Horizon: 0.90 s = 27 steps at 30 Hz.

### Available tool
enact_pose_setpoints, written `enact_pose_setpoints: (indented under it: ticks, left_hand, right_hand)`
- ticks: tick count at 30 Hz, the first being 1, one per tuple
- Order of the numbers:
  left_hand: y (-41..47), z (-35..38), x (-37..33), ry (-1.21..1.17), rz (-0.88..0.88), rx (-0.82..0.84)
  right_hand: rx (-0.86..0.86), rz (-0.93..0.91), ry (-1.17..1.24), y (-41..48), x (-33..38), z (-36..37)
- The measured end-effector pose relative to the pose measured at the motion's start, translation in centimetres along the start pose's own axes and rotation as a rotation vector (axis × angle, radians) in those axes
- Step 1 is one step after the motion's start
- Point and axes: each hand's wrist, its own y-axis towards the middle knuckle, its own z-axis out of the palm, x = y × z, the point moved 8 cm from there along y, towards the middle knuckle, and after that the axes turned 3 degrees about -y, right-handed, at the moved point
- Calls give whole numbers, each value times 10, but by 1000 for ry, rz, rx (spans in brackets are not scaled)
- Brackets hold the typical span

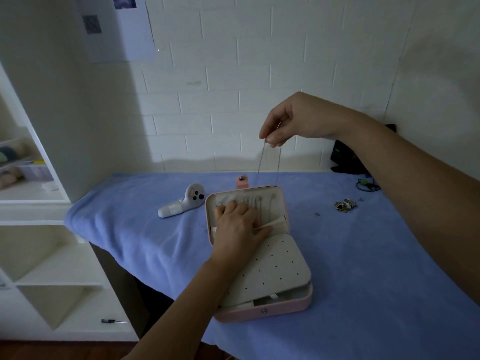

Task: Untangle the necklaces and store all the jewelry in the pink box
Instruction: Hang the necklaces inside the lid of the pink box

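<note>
Overhead, one necklace hangs above one pink box.

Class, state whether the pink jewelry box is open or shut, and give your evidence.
Open. The pink box has its lid swung back, pale lining exposed under the left hand; the perforated panel over the base shows.

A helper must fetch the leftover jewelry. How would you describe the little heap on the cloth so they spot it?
Start at the big blue cloth and find the open pink box at its middle. Right of the box, toward the wall, lies the jewelry heap: a small glinting metallic cluster, unlike the smooth white controller left of the box.
</note>
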Motion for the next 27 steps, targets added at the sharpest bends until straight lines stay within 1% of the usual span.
enact_pose_setpoints:
  ticks: [3,11,16,23,27]
  left_hand:
    - [0,-1,-1,2,8,-9]
    - [0,1,0,-2,10,-9]
    - [0,1,-1,4,8,6]
    - [1,2,0,4,1,17]
    - [0,2,-1,2,6,16]
  right_hand:
    - [44,18,-33,-2,-5,6]
    - [36,46,-115,-6,-21,11]
    - [-44,9,-113,-3,-26,16]
    - [52,31,-118,-8,-37,39]
    - [70,45,-83,-13,-46,48]
